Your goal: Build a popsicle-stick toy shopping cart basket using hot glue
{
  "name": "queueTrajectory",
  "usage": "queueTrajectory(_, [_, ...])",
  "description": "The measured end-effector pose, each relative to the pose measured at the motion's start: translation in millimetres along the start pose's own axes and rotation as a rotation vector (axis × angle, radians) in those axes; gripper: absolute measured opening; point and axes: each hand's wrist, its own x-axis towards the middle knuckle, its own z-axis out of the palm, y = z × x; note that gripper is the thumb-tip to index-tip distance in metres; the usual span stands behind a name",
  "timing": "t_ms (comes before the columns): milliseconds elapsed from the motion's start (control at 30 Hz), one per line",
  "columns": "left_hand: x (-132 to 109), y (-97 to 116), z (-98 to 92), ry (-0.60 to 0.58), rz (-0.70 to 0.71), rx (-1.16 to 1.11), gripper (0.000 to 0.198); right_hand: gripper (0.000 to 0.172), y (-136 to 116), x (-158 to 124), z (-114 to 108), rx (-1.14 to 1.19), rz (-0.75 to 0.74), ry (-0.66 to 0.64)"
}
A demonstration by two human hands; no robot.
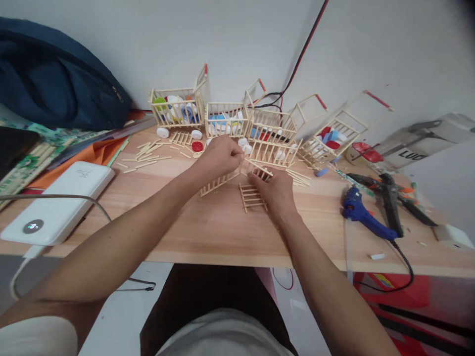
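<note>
My left hand (219, 157) hovers over the middle of the table with its fingers pinched together; whatever lies between them is too small to make out. Just to its right, my right hand (276, 190) grips a small frame of thin wooden sticks (264, 171). Beneath my right hand a ladder-like stick panel (253, 199) lies on the wood. Another slatted stick panel (219, 184) sits below my left hand, partly hidden by it. Behind the hands a longer slatted panel (272, 152) leans near the finished-looking miniature carts.
Miniature stick carts (177, 110) holding bottle caps line the wall. Loose sticks (148, 152) lie at left, near a white power bank (61, 200) with a cable. At right are a blue glue gun (365, 215), black-handled pliers (391, 205) and a paper bag (423, 141).
</note>
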Motion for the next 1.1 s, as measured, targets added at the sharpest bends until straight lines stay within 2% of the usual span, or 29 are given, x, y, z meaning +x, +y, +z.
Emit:
queueTrajectory(333, [-2.1, 3.6, 0.9, 0.017, -0.015, -0.048, 0.038, 0.021, 1.4, -0.1, 1.2, -0.017, 0.011, 0.015])
queueTrajectory(533, [-1.8, 6.3, 0.0, -0.013, -0.048, -0.008, 0.035, 0.022, 1.4, -0.5, 1.3, -0.042, 0.011, 0.003])
queueTrajectory(833, [-2.3, 4.8, 2.5, 0.012, 0.019, 0.051, 0.036, 0.024, 0.4, -2.3, 0.3, -0.066, 0.002, -0.006])
queueTrajectory(1100, [-3.7, 9.4, -2.0, -0.038, 0.029, 0.093, 0.038, 0.023, 0.6, 1.0, -4.7, -0.115, -0.010, -0.048])
